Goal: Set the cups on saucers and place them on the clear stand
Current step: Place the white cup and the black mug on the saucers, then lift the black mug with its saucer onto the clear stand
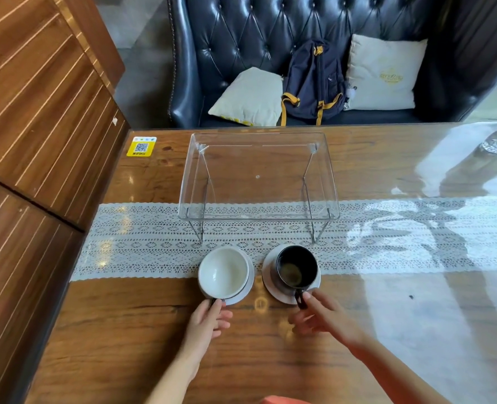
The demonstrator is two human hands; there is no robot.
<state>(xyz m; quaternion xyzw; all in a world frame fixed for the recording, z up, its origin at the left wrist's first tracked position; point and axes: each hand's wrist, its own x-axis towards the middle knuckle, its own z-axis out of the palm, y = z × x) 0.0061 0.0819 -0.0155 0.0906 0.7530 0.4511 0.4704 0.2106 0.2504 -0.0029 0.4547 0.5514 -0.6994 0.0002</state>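
A white cup [223,271] sits on a white saucer [248,287] at the near edge of the lace runner. To its right a black cup [296,266] stands on a second white saucer [268,275]. My left hand [209,319] pinches the white cup's dark handle at its near side. At the black cup's handle [300,297], my right hand [324,316] has thumb and fingers closed on it. The clear stand [259,176] is just beyond both cups, its top bare.
A white lace runner [142,243] crosses the wooden table [124,330]. A yellow QR sticker [141,147] lies at the far left corner. A glass object [495,144] stands at the far right. Behind the table is a dark leather sofa with a backpack [314,80] and cushions.
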